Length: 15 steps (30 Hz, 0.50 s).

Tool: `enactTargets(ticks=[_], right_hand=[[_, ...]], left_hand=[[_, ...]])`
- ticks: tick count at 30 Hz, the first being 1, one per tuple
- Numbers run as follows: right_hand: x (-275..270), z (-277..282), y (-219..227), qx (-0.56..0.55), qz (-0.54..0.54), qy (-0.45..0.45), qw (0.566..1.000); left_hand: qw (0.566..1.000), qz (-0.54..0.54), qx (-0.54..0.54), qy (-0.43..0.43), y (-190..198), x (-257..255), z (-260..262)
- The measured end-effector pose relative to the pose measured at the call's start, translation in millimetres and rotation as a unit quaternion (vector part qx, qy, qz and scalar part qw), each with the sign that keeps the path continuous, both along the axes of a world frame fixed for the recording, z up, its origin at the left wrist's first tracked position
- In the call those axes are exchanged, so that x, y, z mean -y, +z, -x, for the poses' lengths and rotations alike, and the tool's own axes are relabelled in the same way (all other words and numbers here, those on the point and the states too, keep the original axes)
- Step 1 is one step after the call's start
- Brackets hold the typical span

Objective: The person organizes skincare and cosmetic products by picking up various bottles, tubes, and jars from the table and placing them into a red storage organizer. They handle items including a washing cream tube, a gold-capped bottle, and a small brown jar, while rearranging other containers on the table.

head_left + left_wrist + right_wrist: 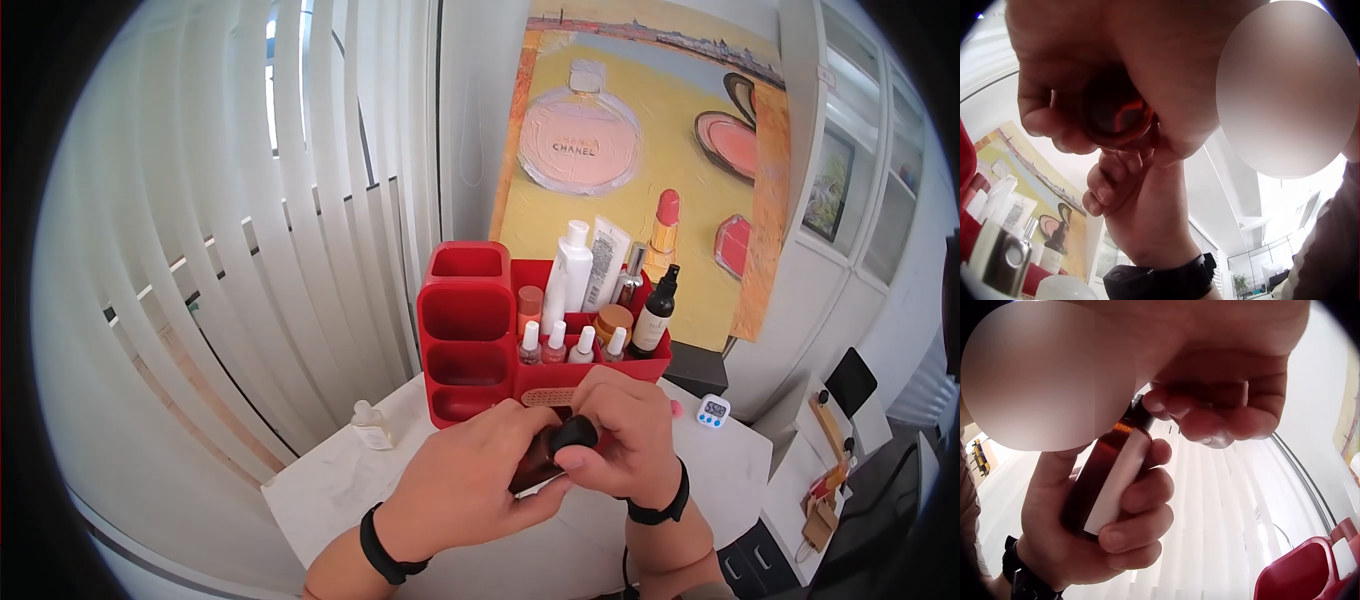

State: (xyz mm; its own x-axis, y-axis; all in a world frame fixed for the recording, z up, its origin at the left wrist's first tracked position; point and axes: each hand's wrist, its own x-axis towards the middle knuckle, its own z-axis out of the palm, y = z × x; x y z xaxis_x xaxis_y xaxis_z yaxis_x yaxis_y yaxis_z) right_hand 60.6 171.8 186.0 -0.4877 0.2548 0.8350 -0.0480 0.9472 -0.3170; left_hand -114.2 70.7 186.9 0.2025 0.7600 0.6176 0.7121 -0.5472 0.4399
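A dark amber bottle (535, 468) with a pale label, seen in the right wrist view (1113, 481), is gripped by the left hand (455, 480), whose fingers wrap round its body. The right hand (630, 440) pinches the bottle's black cap (574, 433) between thumb and curled fingers. In the left wrist view the round base of the bottle (1116, 119) faces the camera. Both hands are held in front of the red organizer (590, 372), above the white table.
The organizer's empty red compartments (467, 314) stand left of several bottles and tubes, among them a black spray bottle (655, 318). A small clear bottle (371, 426) stands on the white table (325, 480) at left. A white timer (712, 411) lies at right.
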Motion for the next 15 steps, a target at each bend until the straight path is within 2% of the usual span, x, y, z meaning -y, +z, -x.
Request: enactTargets(ticks=[7, 9, 15], right_hand=[[0.0, -6.1, 0.8, 0.043, -0.03, 0.01, 0.999], [0.9, -3.7, 0.7, 0.03, -0.04, 0.012, 0.999], [2.1, -4.2, 0.7, 0.033, -0.048, 0.022, 0.998]], left_hand=[[0.999, -0.005, -0.025, -0.041, -7.3, -0.7, 3.3], [0.996, 0.043, -0.049, -0.055, -3.1, 1.6, 5.1], [0.994, 0.051, -0.055, -0.075, 0.3, 4.3, 7.8]])
